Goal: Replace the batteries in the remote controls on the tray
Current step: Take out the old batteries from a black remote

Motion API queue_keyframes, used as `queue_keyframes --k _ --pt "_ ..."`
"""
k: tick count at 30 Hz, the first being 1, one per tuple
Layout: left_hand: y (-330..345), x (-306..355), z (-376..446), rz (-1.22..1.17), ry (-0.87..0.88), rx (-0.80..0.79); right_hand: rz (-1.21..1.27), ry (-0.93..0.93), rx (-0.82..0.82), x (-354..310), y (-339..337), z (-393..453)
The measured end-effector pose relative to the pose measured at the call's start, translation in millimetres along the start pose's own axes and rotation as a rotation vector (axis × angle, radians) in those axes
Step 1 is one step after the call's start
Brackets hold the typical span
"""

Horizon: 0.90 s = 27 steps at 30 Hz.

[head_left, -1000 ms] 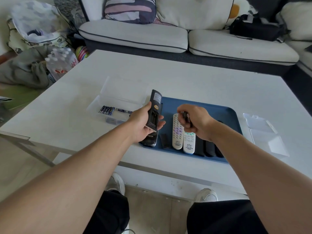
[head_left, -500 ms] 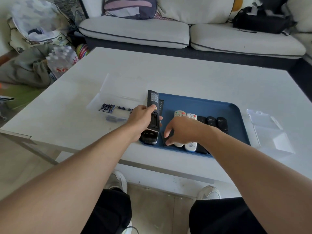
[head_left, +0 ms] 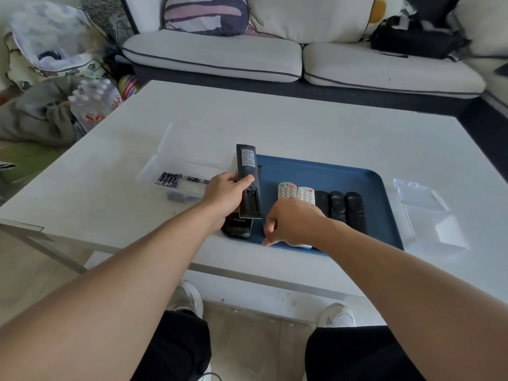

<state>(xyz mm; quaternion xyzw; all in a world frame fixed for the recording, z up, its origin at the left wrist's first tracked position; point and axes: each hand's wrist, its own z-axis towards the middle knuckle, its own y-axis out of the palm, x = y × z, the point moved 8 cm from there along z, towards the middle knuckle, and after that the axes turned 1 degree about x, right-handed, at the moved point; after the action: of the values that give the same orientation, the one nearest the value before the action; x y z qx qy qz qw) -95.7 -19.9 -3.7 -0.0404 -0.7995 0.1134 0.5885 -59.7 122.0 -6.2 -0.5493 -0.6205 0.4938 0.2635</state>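
My left hand [head_left: 224, 198] grips a long black remote [head_left: 247, 171] back side up over the left end of the blue tray [head_left: 330, 171]; its battery compartment is uncovered and looks empty. A second black remote [head_left: 237, 226] lies beneath it on the tray. My right hand [head_left: 291, 224] hovers over the tray's front edge with loosely curled fingers pointing down, and I see nothing in it. Two white remotes [head_left: 286, 189] and three black ones [head_left: 354, 210] lie side by side, partly hidden by that hand. Several blue batteries [head_left: 168, 179] lie left of the tray.
The tray sits on a white table [head_left: 302, 127]. A clear plastic box [head_left: 192, 149] surrounds the batteries, and clear lids [head_left: 428, 213] lie to the right. A sofa [head_left: 214, 56] stands behind; a pack of water bottles [head_left: 93, 103] is on the floor at left.
My right hand, which held a small dark piece above the white remotes, came down to the tray's front edge and now shows nothing in it. My left hand tilted the remote flatter.
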Motion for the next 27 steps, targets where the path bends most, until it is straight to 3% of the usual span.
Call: queue_keyframes --k 6,11,15,27 --pt "4.8 -0.1 5.2 0.142 0.056 0.009 0.319 0.036 0.074 31.1 -37.0 -21.6" --pt "22.1 -0.2 1.9 0.274 0.097 -0.054 0.538 0.154 0.297 71.7 -62.1 -32.6" --pt "37.4 -0.4 -3.7 0.394 0.084 -0.099 0.514 0.203 0.413 80.4 -66.3 -31.1" --pt "42.6 6.6 -9.2 0.822 0.196 0.014 0.447 0.193 0.355 66.6 -44.1 -16.2"
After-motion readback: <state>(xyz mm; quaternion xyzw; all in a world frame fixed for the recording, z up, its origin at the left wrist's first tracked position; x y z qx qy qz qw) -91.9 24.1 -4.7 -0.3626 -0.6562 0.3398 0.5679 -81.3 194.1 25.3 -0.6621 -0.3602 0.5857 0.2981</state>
